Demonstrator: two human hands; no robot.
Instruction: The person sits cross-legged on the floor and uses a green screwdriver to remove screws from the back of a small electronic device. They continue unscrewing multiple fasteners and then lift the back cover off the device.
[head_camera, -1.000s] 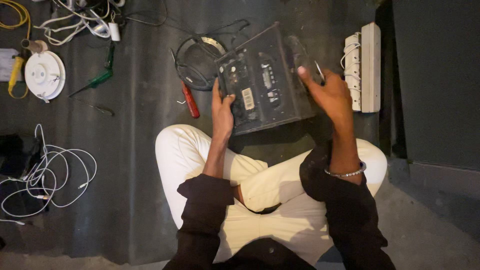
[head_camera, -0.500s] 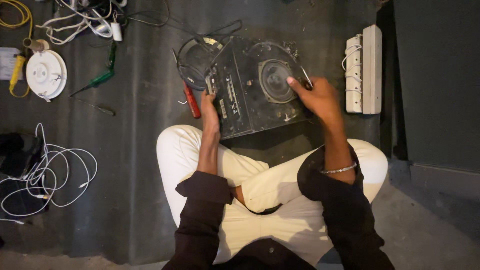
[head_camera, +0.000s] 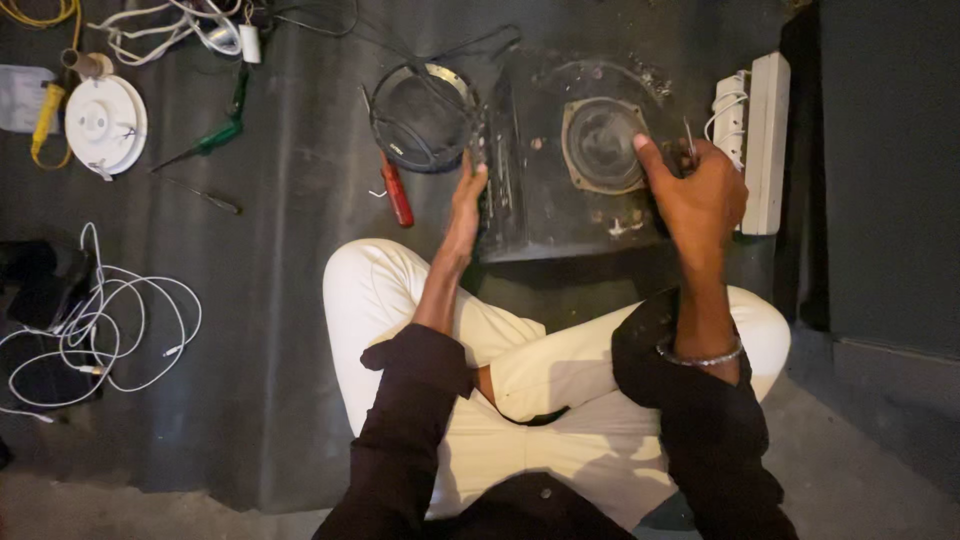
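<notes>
I sit cross-legged on a dark mat with a black speaker box (head_camera: 565, 165) in front of my knees. It lies with its round speaker cone (head_camera: 600, 143) facing up. My left hand (head_camera: 466, 205) presses flat against the box's left side. On the box's right edge my right hand (head_camera: 695, 190) grips it, thumb over the top near the cone, with thin wires sticking up between the fingers. A round black speaker grille ring (head_camera: 423, 115) lies just left of the box.
A red-handled screwdriver (head_camera: 397, 192) lies beside my left hand and a green-handled one (head_camera: 212, 140) farther left. A white power strip (head_camera: 762, 140) lies right of the box. A white round fixture (head_camera: 104, 124), yellow tool (head_camera: 45, 120) and white cables (head_camera: 110, 330) sit at left.
The box has been turned from showing its labelled rear panel to lying with the speaker cone up. Both hands moved with it, the left sliding down to the side.
</notes>
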